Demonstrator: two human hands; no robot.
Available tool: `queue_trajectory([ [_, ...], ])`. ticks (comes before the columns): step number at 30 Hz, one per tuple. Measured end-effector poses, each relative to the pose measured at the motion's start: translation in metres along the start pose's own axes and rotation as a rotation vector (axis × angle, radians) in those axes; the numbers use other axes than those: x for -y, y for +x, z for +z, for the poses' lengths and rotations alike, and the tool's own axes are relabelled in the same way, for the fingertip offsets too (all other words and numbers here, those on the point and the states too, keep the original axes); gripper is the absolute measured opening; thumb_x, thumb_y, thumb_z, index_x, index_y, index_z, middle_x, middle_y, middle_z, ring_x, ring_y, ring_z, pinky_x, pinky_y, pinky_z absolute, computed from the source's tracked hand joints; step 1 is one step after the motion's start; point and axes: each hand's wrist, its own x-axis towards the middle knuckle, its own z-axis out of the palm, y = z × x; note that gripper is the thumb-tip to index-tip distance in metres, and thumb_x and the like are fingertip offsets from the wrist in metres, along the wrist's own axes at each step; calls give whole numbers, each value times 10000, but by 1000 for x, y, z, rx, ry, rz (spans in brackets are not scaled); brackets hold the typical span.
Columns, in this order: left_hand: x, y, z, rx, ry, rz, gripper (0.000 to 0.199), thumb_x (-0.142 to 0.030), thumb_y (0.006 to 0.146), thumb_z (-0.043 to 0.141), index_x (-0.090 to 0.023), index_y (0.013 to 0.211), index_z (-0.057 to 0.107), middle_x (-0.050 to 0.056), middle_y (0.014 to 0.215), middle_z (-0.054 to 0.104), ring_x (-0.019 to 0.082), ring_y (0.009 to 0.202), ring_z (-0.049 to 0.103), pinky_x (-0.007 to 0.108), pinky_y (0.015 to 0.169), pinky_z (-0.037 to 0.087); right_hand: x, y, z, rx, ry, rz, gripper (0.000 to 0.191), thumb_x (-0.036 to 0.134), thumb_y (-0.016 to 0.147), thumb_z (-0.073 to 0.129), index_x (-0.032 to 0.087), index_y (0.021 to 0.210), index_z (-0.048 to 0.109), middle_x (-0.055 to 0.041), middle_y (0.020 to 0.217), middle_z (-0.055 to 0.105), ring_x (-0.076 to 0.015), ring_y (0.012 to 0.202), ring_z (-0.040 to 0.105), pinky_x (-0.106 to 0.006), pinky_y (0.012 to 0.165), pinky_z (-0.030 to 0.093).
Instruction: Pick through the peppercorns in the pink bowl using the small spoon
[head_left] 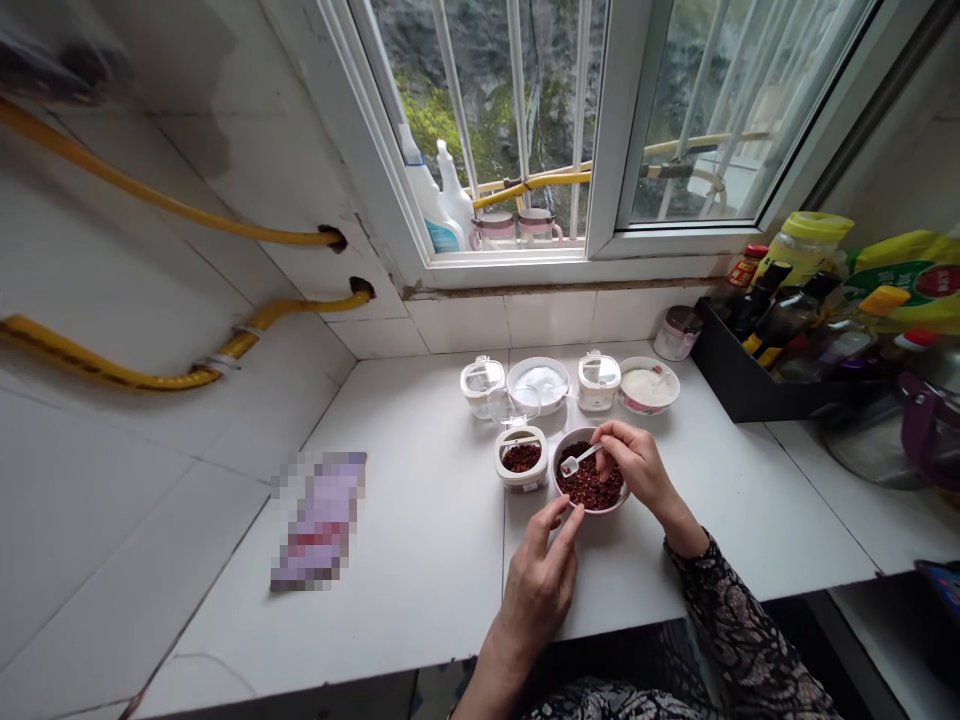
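Note:
Between the fingers of my right hand [636, 468] is a small white spoon [576, 463], its scoop over the dark red dried pieces [594, 492] in a round bowl [556, 478]. My left hand [541, 575] touches the bowl's near rim with its fingertips, its fingers somewhat apart and nothing held in them. Just left of the bowl stands a square white jar [522, 480] with its clear lid raised, holding more of the red pieces. Behind are a bowl of white grains [538, 386], a bowl of off-white powder [649, 388] and two lidded jars [482, 385] [598, 380].
A black box [739, 385] of bottles stands at the right, with a lidded jar [678, 333] beside it and a metal pot [870, 450] in front. A blurred purple packet [322, 520] lies on the white counter [420, 560] at the left. The window is behind.

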Motion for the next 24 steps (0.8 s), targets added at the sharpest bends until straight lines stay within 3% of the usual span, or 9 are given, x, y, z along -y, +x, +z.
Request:
queue_trajectory([
  [14,1,-1,1,-6,-6,6,571,-3,932,426,-231,1455,458,134,1300,563,216,1217,598,344,968,582,0,-1,2,-69,-109,-44,143,300,807,492,206,751,584,52,469,565,-121,380,515,-234,438,418],
  [24,1,-2,2,7,-4,-9,576,-13,939,412,-245,1464,445,133,1308,565,224,1226,598,355,964,587,-1,1,-1,-45,53,38,159,338,778,524,192,758,583,47,468,577,-123,363,528,-225,407,425],
])
